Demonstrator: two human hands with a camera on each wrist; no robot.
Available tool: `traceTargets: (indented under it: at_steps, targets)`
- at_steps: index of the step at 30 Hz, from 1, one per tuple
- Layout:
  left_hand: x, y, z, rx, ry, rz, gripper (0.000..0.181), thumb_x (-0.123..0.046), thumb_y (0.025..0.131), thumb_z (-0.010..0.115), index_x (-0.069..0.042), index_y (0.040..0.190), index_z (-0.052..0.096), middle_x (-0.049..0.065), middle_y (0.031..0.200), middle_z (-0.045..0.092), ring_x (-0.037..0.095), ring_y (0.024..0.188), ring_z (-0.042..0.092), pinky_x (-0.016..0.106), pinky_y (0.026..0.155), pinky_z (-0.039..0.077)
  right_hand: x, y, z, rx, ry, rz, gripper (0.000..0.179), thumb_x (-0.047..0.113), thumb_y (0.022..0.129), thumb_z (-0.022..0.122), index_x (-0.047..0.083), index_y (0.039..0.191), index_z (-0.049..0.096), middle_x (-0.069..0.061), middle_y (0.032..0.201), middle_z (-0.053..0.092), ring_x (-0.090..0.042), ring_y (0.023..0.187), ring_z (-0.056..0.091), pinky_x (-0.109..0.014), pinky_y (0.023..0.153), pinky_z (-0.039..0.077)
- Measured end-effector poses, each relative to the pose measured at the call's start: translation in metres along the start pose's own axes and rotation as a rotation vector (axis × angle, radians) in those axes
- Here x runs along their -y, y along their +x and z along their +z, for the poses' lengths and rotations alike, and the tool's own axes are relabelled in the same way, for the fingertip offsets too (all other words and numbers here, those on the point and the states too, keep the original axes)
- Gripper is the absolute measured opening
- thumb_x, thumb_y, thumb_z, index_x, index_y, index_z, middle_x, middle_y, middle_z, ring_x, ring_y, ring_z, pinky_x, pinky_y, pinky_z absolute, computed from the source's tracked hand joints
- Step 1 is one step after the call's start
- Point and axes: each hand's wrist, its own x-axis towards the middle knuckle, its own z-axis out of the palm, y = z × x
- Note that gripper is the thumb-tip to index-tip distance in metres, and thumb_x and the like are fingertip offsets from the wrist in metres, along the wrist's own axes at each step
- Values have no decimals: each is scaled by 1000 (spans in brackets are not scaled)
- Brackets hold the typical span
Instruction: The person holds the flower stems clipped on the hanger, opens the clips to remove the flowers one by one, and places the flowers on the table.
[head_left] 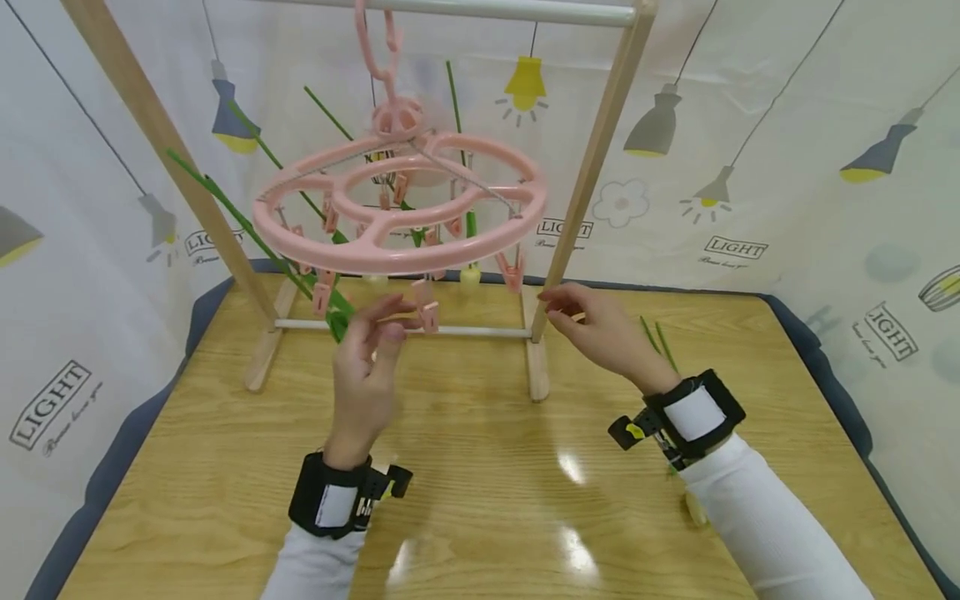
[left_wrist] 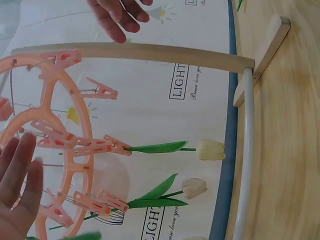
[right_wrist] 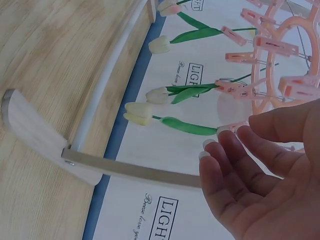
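A pink round clothespin hanger [head_left: 397,260] hangs by its hook at chest level, with pink clothespins [head_left: 321,293] dangling below the ring. My left hand [head_left: 363,367] is raised beneath its front left side, fingers beside a clothespin and holding nothing. To the right of the ring, my right hand [head_left: 603,333] has loosely bent fingers, also without anything in them; it overlaps the rack's right post in the head view. Several artificial tulips hang heads down from the clothespins, among them a cream tulip [left_wrist: 211,150] and a pale yellow tulip [right_wrist: 137,114].
The hanger is on the top bar [head_left: 495,10] of a wooden rack [head_left: 600,158] standing on the wood-grain table [head_left: 465,500]. A white lower bar [head_left: 480,332] joins its feet. More green stems [head_left: 660,343] and a pale bloom [head_left: 694,510] lie at right, partly hidden by the right arm.
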Motion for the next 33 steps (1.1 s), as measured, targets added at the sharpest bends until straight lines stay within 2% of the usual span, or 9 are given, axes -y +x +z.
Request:
traceTargets:
  at_steps: [6,10,14,17,21,26,28,30,33]
  targets:
    - [-5,4,-8,-313,2,180,20,5,95,51,25,97,56,-7,95,69,12,81,68,19,77,56,8,1,2,29,20,-14,31,13,100,50,2,128,57,-22,118,66,-32,103,62,-51,84,54]
    - [-5,3,-12,-500,15,183,20,7,93,54,26,86,57,-12,80,69,8,70,64,15,66,54,12,1,3,46,46,-21,32,11,99,51,1,129,55,-23,121,64,-32,107,60,-51,87,54]
    - [0,3,-20,-565,21,112,12,4,93,56,15,92,60,-9,87,63,11,78,58,17,69,49,15,1,5,54,60,-45,32,9,99,51,0,129,55,-23,120,64,-31,109,60,-52,90,53]
    - [5,6,-25,-509,16,12,18,-2,93,58,0,111,58,-2,104,58,16,94,53,22,79,44,17,1,6,56,64,-55,31,8,98,52,-1,128,56,-22,119,65,-30,108,60,-51,91,53]
    - [10,10,-32,-319,19,-116,36,-9,99,53,-6,134,47,8,128,53,19,113,50,22,90,44,20,1,8,72,70,-43,31,9,99,52,1,128,56,-20,120,65,-29,107,60,-49,89,54]
    - [15,14,-34,-115,-14,-160,47,-23,106,34,-13,152,27,15,146,44,21,125,43,32,100,39,22,1,11,73,78,-59,31,8,99,52,1,128,56,-21,119,64,-30,107,60,-50,90,54]
    - [17,18,-34,-84,-47,-151,46,-35,106,27,-12,145,37,11,125,51,21,119,44,37,100,34,22,1,12,69,80,-64,30,8,98,52,0,128,56,-21,118,64,-30,106,60,-51,89,54]
    - [18,20,-34,-71,-117,-159,47,-50,103,25,-13,117,51,5,110,50,21,117,48,39,100,33,22,1,13,67,78,-65,30,8,98,52,0,127,57,-21,117,65,-30,106,60,-51,89,55]
    - [19,24,-34,-34,-266,-171,45,-57,99,25,-16,84,34,-2,105,57,22,115,57,41,104,38,21,1,14,65,75,-66,30,7,98,53,0,127,57,-21,117,65,-30,106,60,-52,89,54]
